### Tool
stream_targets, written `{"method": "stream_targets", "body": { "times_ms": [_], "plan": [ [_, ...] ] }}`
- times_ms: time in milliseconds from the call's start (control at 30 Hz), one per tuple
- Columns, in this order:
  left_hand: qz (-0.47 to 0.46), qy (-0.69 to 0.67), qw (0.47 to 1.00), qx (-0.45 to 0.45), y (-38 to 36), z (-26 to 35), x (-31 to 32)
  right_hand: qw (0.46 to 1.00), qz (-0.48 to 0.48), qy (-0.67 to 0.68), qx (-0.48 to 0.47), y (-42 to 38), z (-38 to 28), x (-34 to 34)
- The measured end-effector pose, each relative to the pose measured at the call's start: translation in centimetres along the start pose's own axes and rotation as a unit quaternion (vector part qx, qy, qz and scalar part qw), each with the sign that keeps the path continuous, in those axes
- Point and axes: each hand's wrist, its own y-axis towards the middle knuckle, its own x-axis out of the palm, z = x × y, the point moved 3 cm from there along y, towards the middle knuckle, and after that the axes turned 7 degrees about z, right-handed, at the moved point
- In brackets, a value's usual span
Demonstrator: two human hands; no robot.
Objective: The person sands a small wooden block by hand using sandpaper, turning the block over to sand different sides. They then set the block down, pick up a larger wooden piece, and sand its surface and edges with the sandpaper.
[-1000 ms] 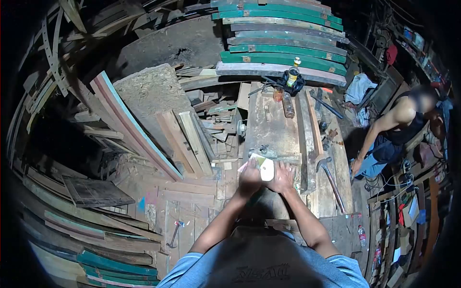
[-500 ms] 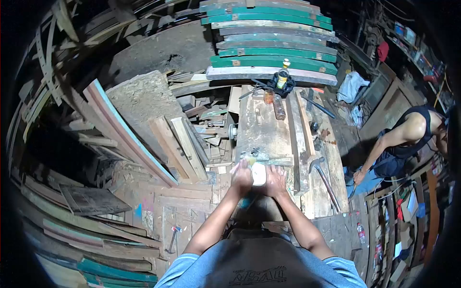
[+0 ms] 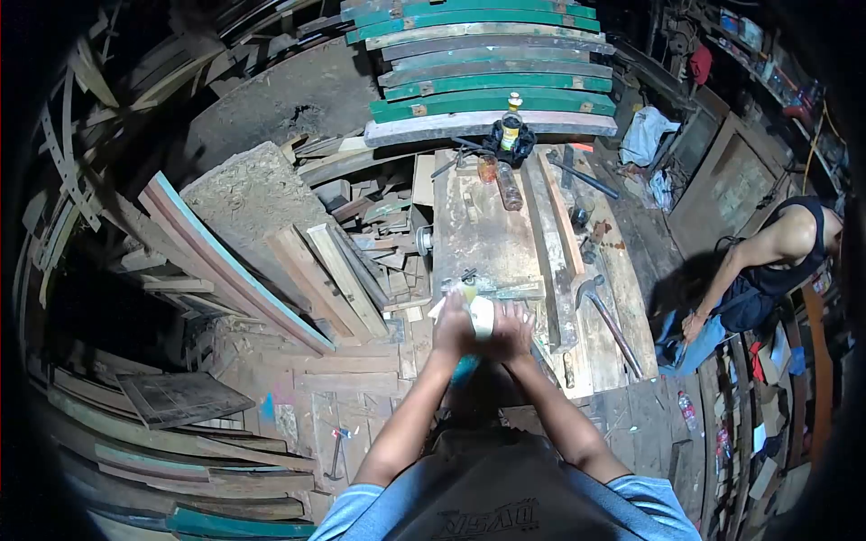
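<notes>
Close together at the near end of the wooden workbench [image 3: 492, 243] are my left hand [image 3: 453, 325] and my right hand [image 3: 511, 330]. A smooth white, rounded object [image 3: 483, 317] sits between them, gripped from both sides; its kind is unclear. My left hand is slightly blurred and its fingers point forward along the object's left side. On the right side, the fingers of my right hand curl over, partly spread. Just ahead of the left fingertips shows a yellowish patch [image 3: 469, 293]. Beyond it lies a small dark metal piece [image 3: 469, 274].
A claw hammer [image 3: 613, 329] lies on the bench's right side. Jars [image 3: 510, 187] and a yellow-labelled bottle [image 3: 511, 131] stand at the far end, before stacked green planks [image 3: 496, 99]. Boards [image 3: 338, 288] lean at left. Another person [image 3: 767, 261] crouches at right.
The whole view has shifted slightly as my head moved. Both hands stay around the white object, the left tilted a little more upright. The person at right has shifted their arm.
</notes>
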Motion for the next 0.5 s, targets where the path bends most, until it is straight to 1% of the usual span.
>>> {"method": "stream_targets", "body": {
  "times_ms": [67, 100, 133, 200, 233, 333, 367, 400, 467, 500],
  "plan": [
    [0.017, -0.123, 0.992, -0.035, -3.5, 1.8, -2.9, 0.998, 0.055, -0.028, 0.016, -0.5, -0.5, -0.1],
    [0.020, -0.161, 0.986, -0.045, -5.0, 2.2, -2.5, 0.996, 0.084, -0.040, 0.016, -0.6, -0.6, 0.3],
    [0.023, -0.200, 0.978, -0.054, -6.3, 2.6, -2.2, 0.997, 0.076, -0.019, 0.011, -0.9, -0.4, 0.7],
    [0.065, -0.243, 0.967, -0.048, -8.5, 3.6, -3.2, 0.997, 0.069, 0.020, 0.001, -0.5, -0.1, 0.5],
    [0.088, -0.264, 0.960, -0.042, -8.3, 3.8, -4.1, 0.996, 0.092, 0.012, -0.008, -0.2, 0.0, 0.2],
    [0.043, -0.184, 0.979, -0.079, -4.8, 2.4, -3.9, 0.987, 0.157, -0.004, -0.045, -0.4, -0.1, 0.8],
    [0.071, -0.182, 0.978, -0.078, -3.1, 0.9, -3.2, 0.982, 0.178, -0.004, -0.056, -0.4, -0.7, 0.2],
    [0.078, -0.115, 0.988, -0.072, -1.2, -0.3, -3.2, 0.970, 0.222, 0.012, -0.101, -0.6, -0.9, -0.7],
    [0.095, -0.176, 0.968, -0.150, 0.9, -1.7, -2.9, 0.970, 0.220, 0.016, -0.104, -0.9, -1.1, -1.3],
    [0.145, -0.179, 0.963, -0.142, 1.0, -1.7, -2.7, 0.969, 0.227, 0.008, -0.102, -0.8, -0.9, -1.3]
  ]
}}
